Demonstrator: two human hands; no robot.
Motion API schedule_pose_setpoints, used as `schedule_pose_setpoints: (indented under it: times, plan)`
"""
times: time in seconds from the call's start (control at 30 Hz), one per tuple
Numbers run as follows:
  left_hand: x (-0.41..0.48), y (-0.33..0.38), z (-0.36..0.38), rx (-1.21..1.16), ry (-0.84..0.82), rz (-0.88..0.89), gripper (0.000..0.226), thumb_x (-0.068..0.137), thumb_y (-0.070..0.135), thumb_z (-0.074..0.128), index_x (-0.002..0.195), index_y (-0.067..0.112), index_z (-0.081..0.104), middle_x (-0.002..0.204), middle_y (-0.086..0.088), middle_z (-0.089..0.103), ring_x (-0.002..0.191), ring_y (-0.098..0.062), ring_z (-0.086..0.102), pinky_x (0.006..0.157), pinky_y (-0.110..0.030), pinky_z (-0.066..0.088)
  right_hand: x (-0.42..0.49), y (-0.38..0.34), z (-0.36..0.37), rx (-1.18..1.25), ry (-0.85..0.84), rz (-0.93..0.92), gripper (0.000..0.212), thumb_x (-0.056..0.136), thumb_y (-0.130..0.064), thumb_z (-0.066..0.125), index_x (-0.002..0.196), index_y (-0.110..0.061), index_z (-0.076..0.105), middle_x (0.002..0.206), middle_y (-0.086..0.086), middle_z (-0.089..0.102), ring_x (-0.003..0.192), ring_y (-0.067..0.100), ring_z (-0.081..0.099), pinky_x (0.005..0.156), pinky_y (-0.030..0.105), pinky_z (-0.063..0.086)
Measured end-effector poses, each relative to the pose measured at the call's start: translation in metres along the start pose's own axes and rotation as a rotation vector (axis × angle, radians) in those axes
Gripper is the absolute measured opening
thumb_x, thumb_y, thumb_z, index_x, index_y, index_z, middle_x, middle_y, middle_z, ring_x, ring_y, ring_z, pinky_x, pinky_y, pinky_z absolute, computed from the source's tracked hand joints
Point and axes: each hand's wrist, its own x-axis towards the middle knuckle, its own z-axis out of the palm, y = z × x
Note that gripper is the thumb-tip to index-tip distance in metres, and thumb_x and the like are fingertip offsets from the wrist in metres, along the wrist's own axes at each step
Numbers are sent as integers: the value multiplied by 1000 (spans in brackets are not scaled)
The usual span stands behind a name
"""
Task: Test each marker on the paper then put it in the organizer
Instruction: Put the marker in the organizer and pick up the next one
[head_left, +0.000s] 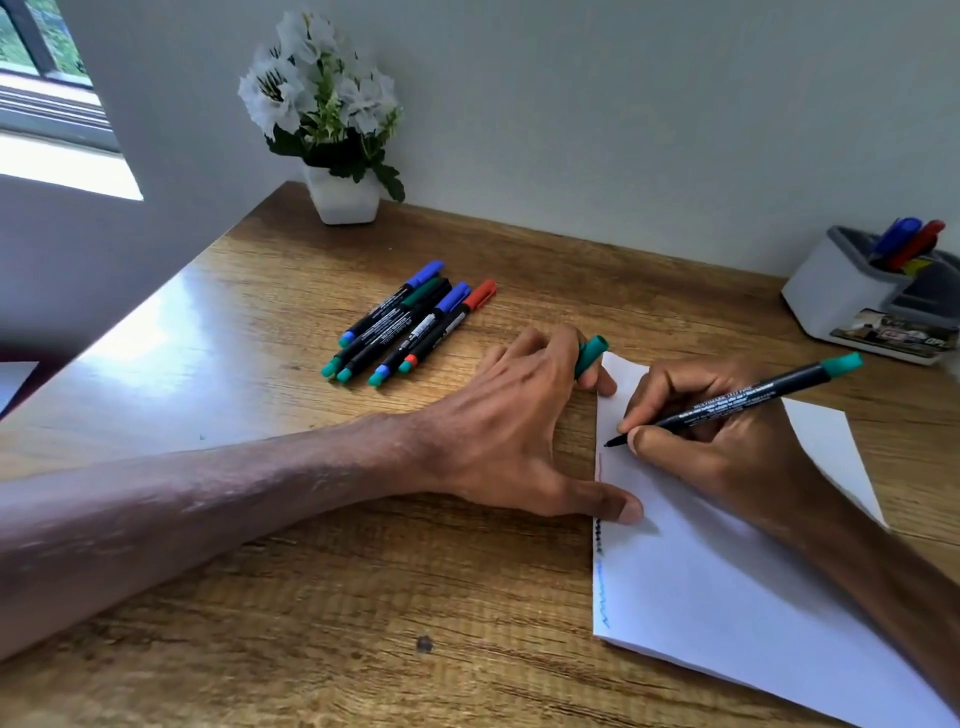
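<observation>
A white sheet of paper (727, 587) lies on the wooden desk at the right, with short squiggles along its left edge. My right hand (727, 447) grips an uncapped green marker (748, 400), its tip touching the paper near the left edge. My left hand (519, 426) rests on the desk beside the paper, thumb pressing the sheet's edge, and its fingers hold the green cap (591, 356). Several capped markers (405, 325) lie in a bunch behind my left hand. The white and grey organizer (841, 296) stands at the far right with a blue and a red marker in it.
A white pot of white flowers (343, 197) stands at the desk's back corner against the wall. The desk's left edge (130, 332) runs diagonally below a window. A small dark spot marks the wood near the front.
</observation>
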Motion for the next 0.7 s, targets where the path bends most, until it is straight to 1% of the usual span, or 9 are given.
schedule_pose_setpoints:
  times: [0.07,0.17,0.23,0.3,0.33,0.43,0.53,0.7]
  plan:
    - [0,0,0,-3,-2,-1,90,66,76,79,128,23,42,101,38,25,108,1,30,100,-26,37,0,0,1,-14,-9,-2,10,69,-25,71,68,-16,75,69,4,72,61,23,65,52,36,52]
    - [-1,0,0,-2,-2,0,90,65,76,79,128,23,41,102,35,28,110,0,32,101,-27,38,0,-1,1,-27,-28,10,8,68,-26,72,67,-19,75,70,1,72,61,20,66,53,27,53]
    - [-1,0,0,-2,-1,-2,89,66,76,79,126,23,41,103,34,28,110,-1,32,102,-28,39,0,-1,1,-38,-33,16,3,69,-19,75,68,-17,76,69,2,72,60,19,65,52,25,51]
    - [-1,0,0,-2,-4,-5,89,66,75,79,126,23,40,103,36,28,106,-1,31,100,-28,38,0,-1,1,-53,-26,19,5,70,-8,75,69,-12,75,68,4,71,58,15,63,51,21,49]
    - [-1,1,0,-2,-5,-5,89,66,75,79,127,23,40,103,37,28,105,-1,31,100,-28,38,0,0,1,-57,-25,20,6,71,-6,74,69,-11,75,68,5,71,57,15,62,51,21,48]
    - [-1,2,0,0,-4,-4,90,66,76,79,128,23,41,104,36,29,108,-2,33,101,-31,40,0,0,2,-52,-15,31,5,71,-6,74,69,-11,75,68,9,71,57,20,62,51,26,48]
    - [-1,1,0,1,-12,-9,90,66,76,78,128,23,40,110,26,35,111,-3,34,104,-33,40,0,-1,3,-45,-3,40,4,71,-6,73,69,-10,74,69,9,71,56,18,62,51,21,48]
    - [-2,2,0,5,-9,-9,89,66,76,78,126,23,40,108,28,33,111,-2,33,103,-32,39,-1,-2,2,-46,8,51,4,72,-7,73,69,-10,74,70,6,72,57,11,62,52,16,48]
